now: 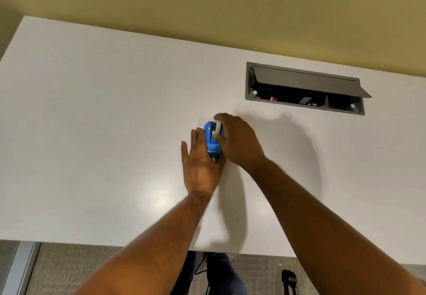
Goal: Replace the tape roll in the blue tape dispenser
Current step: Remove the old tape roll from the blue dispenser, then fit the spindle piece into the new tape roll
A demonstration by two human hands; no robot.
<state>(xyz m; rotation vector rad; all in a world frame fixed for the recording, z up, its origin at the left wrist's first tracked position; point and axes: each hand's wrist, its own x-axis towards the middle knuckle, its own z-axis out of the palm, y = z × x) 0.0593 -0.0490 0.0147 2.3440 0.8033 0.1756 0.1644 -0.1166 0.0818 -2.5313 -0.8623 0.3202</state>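
2 hands at work in the head view, the only view given. Blue tape dispenser standing on the white table, roughly midway between the left and right edges and about midway between the near and far edges, cutter end toward the near edge. Left hand laid flat against the dispenser's left side, fingers straight and spread, bracing rather than gripping; nothing enclosed. Right hand curled over the far right part of the body, its fingers closed around the white tape roll, thumb at the near side of the roll and fingertips over the far side. Roll seated in, or just at, the cradle; cannot tell which from this angle. No 2nd roll visible anywhere on the table, so cannot tell whether this is the old roll coming out or the new 1 going in.

Judged stage: mid-swap, with the roll at the hub. Left to do, at the least: seating or lifting the roll cleanly, then pulling the free end to the cutter if this is the fresh roll. Toward the far right corner, an open grey cable hatch sunk in the table, well apart from the work.
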